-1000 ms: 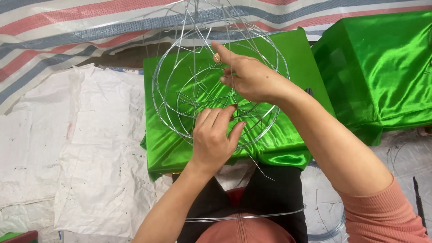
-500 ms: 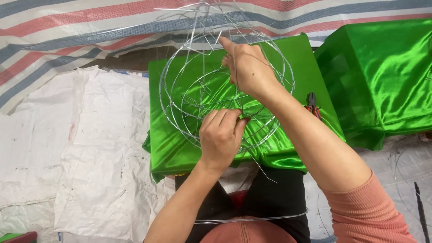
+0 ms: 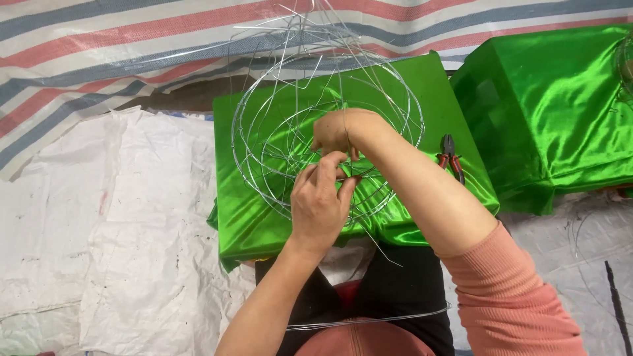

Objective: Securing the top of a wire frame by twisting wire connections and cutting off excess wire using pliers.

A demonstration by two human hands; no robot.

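A round frame of thin silver wire, built of several rings and loose ends, stands on a box draped in shiny green cloth. My left hand pinches a wire of the frame at its near side. My right hand reaches in from the right and grips the wire just beyond the left hand's fingers, so the two hands almost touch. My right forearm in a pink sleeve crosses the box's near right corner.
Red-handled pliers lie on the green box at its right edge. A second green-draped box stands to the right. White sacking covers the floor at left, a striped tarp lies behind. A loose wire rests across my lap.
My right hand has dropped from the frame's upper part down to its middle, close to my left hand. The left hand has stayed on the near wire.
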